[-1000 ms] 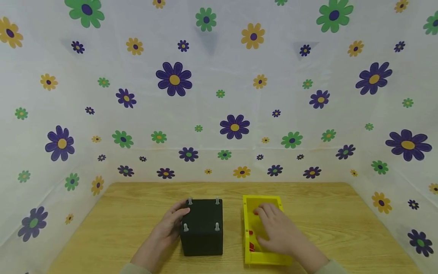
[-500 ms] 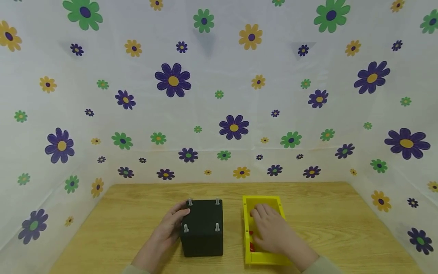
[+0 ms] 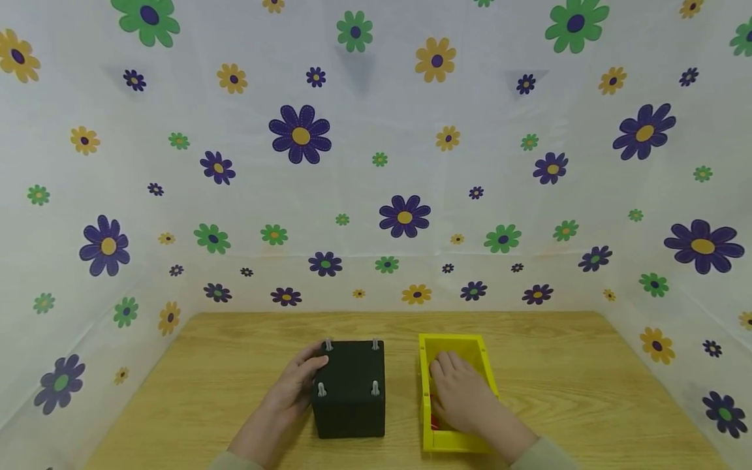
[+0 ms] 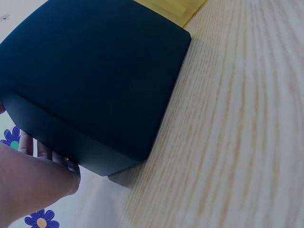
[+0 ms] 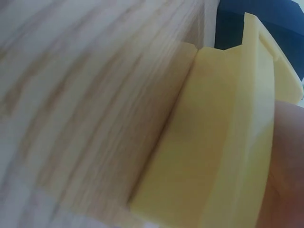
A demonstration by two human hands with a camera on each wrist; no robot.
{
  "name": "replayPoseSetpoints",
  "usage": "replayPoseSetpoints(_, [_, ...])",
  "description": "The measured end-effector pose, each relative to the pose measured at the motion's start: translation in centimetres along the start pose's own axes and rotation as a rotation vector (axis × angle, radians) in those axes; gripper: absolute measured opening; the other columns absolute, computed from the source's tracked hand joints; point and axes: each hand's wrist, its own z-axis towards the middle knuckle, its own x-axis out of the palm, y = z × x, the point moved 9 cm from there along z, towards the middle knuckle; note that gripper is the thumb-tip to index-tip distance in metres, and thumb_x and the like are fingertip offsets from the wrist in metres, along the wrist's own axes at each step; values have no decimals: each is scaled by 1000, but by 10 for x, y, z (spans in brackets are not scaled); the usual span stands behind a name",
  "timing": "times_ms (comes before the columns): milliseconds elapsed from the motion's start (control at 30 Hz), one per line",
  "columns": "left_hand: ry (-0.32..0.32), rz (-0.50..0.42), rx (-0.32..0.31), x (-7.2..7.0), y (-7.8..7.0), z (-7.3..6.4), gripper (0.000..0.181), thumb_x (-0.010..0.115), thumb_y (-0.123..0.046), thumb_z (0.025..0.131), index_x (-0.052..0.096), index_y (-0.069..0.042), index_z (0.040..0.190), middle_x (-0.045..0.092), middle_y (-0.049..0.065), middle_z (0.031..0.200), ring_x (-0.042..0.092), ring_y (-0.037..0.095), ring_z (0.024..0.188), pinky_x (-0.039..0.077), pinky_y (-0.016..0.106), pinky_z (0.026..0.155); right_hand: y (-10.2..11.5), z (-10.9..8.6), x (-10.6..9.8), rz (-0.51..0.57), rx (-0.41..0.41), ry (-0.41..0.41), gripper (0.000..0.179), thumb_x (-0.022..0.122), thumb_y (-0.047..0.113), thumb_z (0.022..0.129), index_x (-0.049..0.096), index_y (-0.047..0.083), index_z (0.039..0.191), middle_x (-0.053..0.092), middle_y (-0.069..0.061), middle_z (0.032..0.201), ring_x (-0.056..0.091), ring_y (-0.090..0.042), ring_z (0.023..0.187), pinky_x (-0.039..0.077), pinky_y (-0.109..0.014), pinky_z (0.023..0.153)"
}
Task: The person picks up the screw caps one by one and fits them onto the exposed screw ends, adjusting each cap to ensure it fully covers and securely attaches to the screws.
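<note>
Gripping the left side of a black, box-shaped block with a smooth matte surface (image 3: 349, 405), the left hand (image 3: 286, 390) lies with its thumb over the top edge and its other fingers bent along the side and far corner. That forearm slants in from the lower left, ending in a pale sleeve (image 3: 236, 461). The block stands on a light wood-grain table (image 3: 564, 372), four slim, greyish, see-through pegs (image 3: 375, 389) rising near its top corners.

To its right, apart from it, sits a yellow, rectangular, open-topped plastic bin (image 3: 458, 442). The right hand (image 3: 464, 395) dips into it, back of the hand up, knuckles bent and fingers close together; the fingertips are hidden, so whether they pinch anything cannot be told. Its wrist crosses the bin's near right rim. Small red pieces (image 3: 435, 423) show inside, just beside the hand.
</note>
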Motion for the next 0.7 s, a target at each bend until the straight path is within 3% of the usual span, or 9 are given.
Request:
replayPoseSetpoints(200, [-23, 6, -4, -2, 1, 1, 31, 55, -9, 103, 65, -32, 120, 73, -17, 110, 69, 3, 101, 57, 23, 90, 3, 1, 4, -4, -3, -6, 22, 62, 19, 104, 55, 2, 114, 47, -8, 103, 42, -21, 95, 47, -39, 85])
replayPoseSetpoints(400, [-41, -1, 3, -1, 0, 2, 32, 55, -8, 103, 63, -26, 128, 72, -16, 110, 69, 4, 101, 57, 24, 90, 5, 1, 6, -14, -14, -7, 20, 60, 13, 106, 57, -2, 119, 51, -11, 109, 45, -23, 98, 50, -41, 91])
replayPoseSetpoints(700, [-28, 6, -11, -2, 3, 2, 33, 54, -9, 104, 61, -28, 130, 72, -17, 111, 69, 3, 103, 57, 23, 91, 5, 5, 16, 34, 7, 58, 32, 56, 15, 109, 57, -5, 134, 53, -15, 122, 48, -26, 108, 51, -42, 102])
